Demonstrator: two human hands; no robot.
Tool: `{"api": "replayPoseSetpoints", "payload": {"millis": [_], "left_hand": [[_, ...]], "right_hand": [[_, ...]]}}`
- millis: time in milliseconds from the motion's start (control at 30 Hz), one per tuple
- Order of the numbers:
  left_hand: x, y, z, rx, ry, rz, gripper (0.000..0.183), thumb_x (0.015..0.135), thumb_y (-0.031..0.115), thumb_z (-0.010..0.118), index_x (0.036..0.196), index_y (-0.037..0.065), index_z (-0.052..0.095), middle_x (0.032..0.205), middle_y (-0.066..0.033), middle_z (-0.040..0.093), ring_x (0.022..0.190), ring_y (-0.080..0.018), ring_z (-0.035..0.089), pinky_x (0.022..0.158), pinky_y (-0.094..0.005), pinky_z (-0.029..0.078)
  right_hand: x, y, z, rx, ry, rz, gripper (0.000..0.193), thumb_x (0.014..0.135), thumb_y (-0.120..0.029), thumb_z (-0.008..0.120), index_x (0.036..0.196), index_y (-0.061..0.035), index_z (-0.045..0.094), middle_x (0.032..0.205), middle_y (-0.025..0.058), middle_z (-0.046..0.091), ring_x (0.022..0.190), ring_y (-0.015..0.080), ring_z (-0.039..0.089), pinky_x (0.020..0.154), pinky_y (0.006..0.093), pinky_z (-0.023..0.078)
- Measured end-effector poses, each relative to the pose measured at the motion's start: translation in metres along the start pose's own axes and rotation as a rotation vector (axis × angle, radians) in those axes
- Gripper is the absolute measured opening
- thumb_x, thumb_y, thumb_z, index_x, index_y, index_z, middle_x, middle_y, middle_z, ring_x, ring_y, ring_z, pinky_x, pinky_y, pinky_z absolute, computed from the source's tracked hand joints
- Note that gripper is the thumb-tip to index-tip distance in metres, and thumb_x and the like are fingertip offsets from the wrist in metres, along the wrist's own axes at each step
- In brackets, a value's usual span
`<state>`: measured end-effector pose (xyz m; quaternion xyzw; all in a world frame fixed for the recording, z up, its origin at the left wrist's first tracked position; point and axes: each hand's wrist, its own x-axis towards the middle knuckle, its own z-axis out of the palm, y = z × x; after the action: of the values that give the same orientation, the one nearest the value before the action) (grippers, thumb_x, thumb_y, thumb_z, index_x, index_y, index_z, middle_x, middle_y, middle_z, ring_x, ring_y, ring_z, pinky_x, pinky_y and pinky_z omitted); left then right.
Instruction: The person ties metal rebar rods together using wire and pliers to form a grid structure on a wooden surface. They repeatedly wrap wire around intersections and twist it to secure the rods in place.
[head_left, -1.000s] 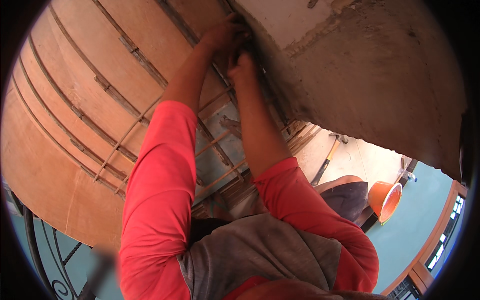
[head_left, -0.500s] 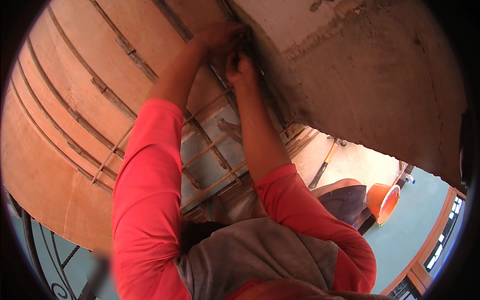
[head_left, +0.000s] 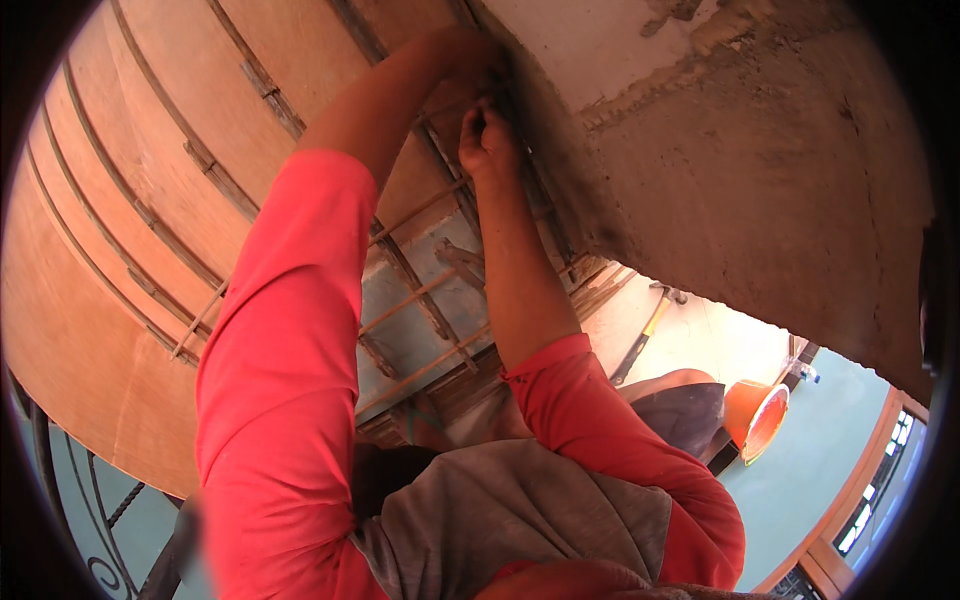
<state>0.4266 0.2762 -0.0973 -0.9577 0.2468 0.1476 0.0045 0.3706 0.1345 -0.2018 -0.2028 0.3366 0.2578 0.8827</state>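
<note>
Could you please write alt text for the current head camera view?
A person's left hand and right hand reach in among dark bars over curved wooden sheeting, beside a rough brownish slab. To the lower right are a hammer and an orange bucket.

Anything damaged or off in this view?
The concrete surface, upper right, looks rough: its pale patch ends in a ragged edge, and a thin crack-like line shows at far right. Possibly unfinished rather than damaged.
</note>
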Motion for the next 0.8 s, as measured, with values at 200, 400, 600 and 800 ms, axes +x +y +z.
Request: {"api": "replayPoseSetpoints", "payload": {"millis": [200, 400, 600, 800], "left_hand": [[-0.003, 0.009, 0.000, -0.040, 0.054, -0.061, 0.066, 0.072, 0.035, 0.086, 0.132, 0.016, 0.068, 0.136, -0.0117, 0.063, 0.130, -0.0341, 0.058, 0.110, -0.0460, 0.047], [-0.008, 0.011, -0.004, -0.097, 0.066, -0.067, 0.068, 0.070, 0.034, 0.089, 0.133, 0.016, 0.068, 0.140, -0.0117, 0.062, 0.132, -0.0334, 0.057, 0.112, -0.0452, 0.045], [-0.007, 0.010, -0.004, -0.155, 0.021, -0.099, 0.066, 0.070, 0.031, 0.090, 0.131, 0.017, 0.070, 0.137, -0.0125, 0.064, 0.129, -0.0344, 0.059, 0.110, -0.0447, 0.047], [-0.016, 0.011, -0.002, -0.180, 0.064, -0.116, 0.060, 0.074, 0.027, 0.086, 0.131, 0.017, 0.070, 0.139, -0.0104, 0.064, 0.127, -0.0331, 0.061, 0.108, -0.0439, 0.049]], "right_hand": [[0.004, -0.010, -0.012, 0.118, -0.155, 0.096, 0.015, 0.101, 0.001, 0.059, 0.116, 0.0038, 0.059, 0.106, 0.0147, 0.066, 0.093, 0.0225, 0.067, 0.077, 0.0298, 0.063], [0.000, -0.022, -0.009, 0.012, -0.163, 0.194, 0.017, 0.103, -0.006, 0.060, 0.118, 0.0013, 0.059, 0.102, 0.0142, 0.066, 0.089, 0.0229, 0.065, 0.073, 0.0319, 0.060], [0.005, -0.041, -0.003, -0.136, -0.161, 0.279, 0.022, 0.103, -0.015, 0.063, 0.120, -0.0030, 0.059, 0.105, 0.0120, 0.066, 0.088, 0.0217, 0.064, 0.071, 0.0298, 0.057], [-0.008, -0.047, 0.003, -0.195, -0.125, 0.318, 0.019, 0.103, -0.016, 0.061, 0.118, -0.0054, 0.059, 0.102, 0.0087, 0.067, 0.085, 0.0222, 0.065, 0.069, 0.0327, 0.055]]}}
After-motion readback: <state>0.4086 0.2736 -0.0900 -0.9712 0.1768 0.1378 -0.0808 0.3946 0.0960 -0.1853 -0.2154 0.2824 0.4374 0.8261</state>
